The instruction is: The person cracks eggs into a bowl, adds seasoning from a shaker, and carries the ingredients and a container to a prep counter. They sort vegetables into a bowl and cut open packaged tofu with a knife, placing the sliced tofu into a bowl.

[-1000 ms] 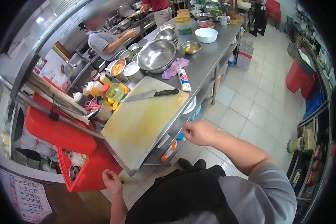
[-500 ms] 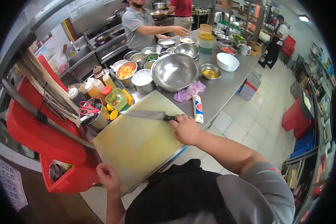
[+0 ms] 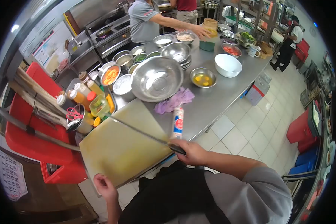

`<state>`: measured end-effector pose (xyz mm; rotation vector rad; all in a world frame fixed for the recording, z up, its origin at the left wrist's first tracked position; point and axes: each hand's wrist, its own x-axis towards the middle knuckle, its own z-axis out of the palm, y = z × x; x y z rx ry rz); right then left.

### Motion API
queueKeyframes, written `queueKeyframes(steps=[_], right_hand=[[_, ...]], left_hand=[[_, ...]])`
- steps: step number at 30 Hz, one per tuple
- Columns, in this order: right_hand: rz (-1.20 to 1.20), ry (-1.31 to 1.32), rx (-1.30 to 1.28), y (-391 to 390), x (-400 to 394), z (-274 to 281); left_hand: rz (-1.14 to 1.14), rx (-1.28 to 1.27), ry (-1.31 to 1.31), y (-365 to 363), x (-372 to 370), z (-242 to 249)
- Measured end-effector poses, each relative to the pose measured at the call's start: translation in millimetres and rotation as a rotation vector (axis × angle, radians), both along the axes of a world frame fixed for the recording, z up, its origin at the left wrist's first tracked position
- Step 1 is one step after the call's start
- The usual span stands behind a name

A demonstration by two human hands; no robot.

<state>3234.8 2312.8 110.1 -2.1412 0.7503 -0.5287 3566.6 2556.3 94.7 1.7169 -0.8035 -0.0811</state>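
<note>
My right hand (image 3: 192, 152) is wrapped round the black handle of a kitchen knife (image 3: 140, 130). The long blade crosses above the yellowed cutting board (image 3: 119, 149), turned so that it looks thin, its tip toward the green container (image 3: 99, 105). Empty, with loosely curled fingers, my left hand (image 3: 106, 186) is at the board's near left corner. A white tube with a red and blue label (image 3: 178, 122) lies just beyond my right hand, beside a crumpled purple cloth (image 3: 174, 100).
A large steel bowl (image 3: 156, 79) stands behind the board, near a bowl of eggs (image 3: 202, 78) and a white bowl (image 3: 227, 65). Sauce bottles (image 3: 79, 98) and a holder with pink scissors (image 3: 75, 114) line the left. Across the counter a co-worker's arm (image 3: 183, 25) reaches over.
My right hand has gripped the knife and drawn it toward me, turning the blade from its flat position on the board. The co-worker's hand has moved right; my view has shifted.
</note>
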Motion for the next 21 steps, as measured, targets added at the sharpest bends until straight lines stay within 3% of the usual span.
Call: queueKeyframes(steps=[2,3,4,8,10,12,13,16,21], right_hand=[[0.053,0.138,0.154,-8.6,-38.6,4.6],[0.084,0.206,0.229,-12.2,-55.2,9.0],[0.057,0.128,0.225,-17.2,-69.9,13.1],[-0.043,-0.059,0.248,-34.8,-117.2,13.3],[-0.106,-0.086,0.202,-39.7,-132.7,11.5],[-0.185,-0.104,0.08,-42.6,-143.6,13.6],[-0.222,-0.105,0.227,-39.9,-149.3,23.8],[-0.285,-0.157,0.189,-32.7,-165.1,14.3],[-0.418,-0.24,0.31,-19.8,-172.3,-0.7]], left_hand=[[-0.069,0.152,0.052,-31.5,-46.5,0.7],[-0.127,0.26,-0.05,-52.6,-67.7,2.9],[-0.183,0.367,-0.151,-78.3,-87.2,5.9],[-0.451,0.334,-0.606,-183.8,-153.0,15.4],[-0.453,0.643,-0.672,-225.8,-184.2,33.3],[-0.438,0.794,-0.726,-252.3,-195.1,20.8],[-0.436,0.846,-0.704,-263.0,-199.8,18.5],[-0.439,0.951,-0.611,-283.5,-202.2,12.5],[-0.486,0.824,-0.349,-275.0,-183.9,23.4]])
